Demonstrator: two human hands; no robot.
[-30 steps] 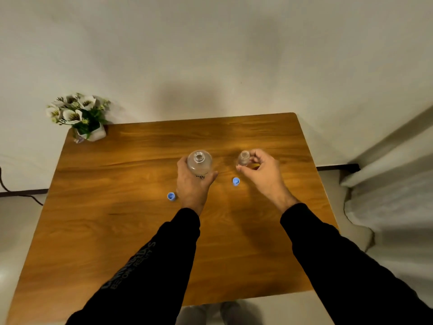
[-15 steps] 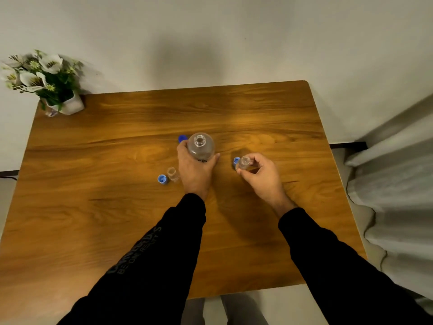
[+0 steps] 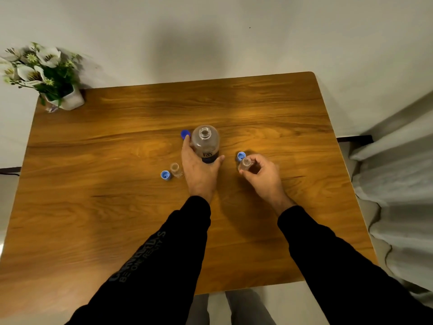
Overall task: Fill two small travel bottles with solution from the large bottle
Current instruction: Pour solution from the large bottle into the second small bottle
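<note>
Rectangular wooden table [image 3: 117,207]: orange-brown with darker grain streaks. Large clear plastic bottle [image 3: 206,143]: dark blue label. Round screw cap [image 3: 185,133]: deep blue. Two small caps [image 3: 165,175] [image 3: 241,156]: light blue. Long sleeves [image 3: 164,266]: black, grey lettering. Potted flowers [image 3: 39,71]: white petals, green leaves.

Obstacles clustered mid-table [image 3: 117,219]: large bottle [image 3: 206,143], uncapped, gripped by left hand [image 3: 199,171]; dark blue cap [image 3: 185,133] just behind its fingertips. Small bottle [image 3: 176,170] and light blue cap [image 3: 165,175] stood close left of that hand. Right hand [image 3: 263,175] held second small bottle [image 3: 244,164], another cap [image 3: 240,156] touching or just beside. Narrow gap lay between the hands. Flower pot [image 3: 68,100] blocked far left corner. Near half of table lay open beside the sleeves.
</note>
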